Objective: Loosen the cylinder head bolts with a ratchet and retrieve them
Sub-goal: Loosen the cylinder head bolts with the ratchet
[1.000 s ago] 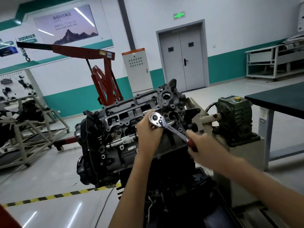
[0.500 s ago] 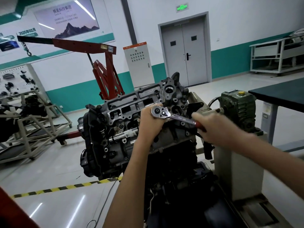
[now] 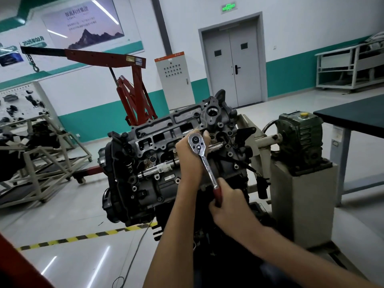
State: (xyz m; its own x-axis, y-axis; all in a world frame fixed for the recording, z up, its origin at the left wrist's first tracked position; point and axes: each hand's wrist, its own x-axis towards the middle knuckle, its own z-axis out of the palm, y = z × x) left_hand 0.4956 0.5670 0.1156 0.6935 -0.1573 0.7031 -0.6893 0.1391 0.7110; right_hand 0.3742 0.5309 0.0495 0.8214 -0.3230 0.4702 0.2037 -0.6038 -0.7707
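The right hand [image 3: 228, 203] is gripping the ratchet [image 3: 204, 161] by its red handle while the left hand [image 3: 190, 157] is curling round just under its chrome head, seated on the cylinder head [image 3: 164, 132].

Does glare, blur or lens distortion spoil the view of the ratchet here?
No. Head view: the ratchet is sharp, its chrome only glinting. Head view: ceiling-light streaks glare on the floor and the poster. Head view: the wide-angle lens makes the door lean.
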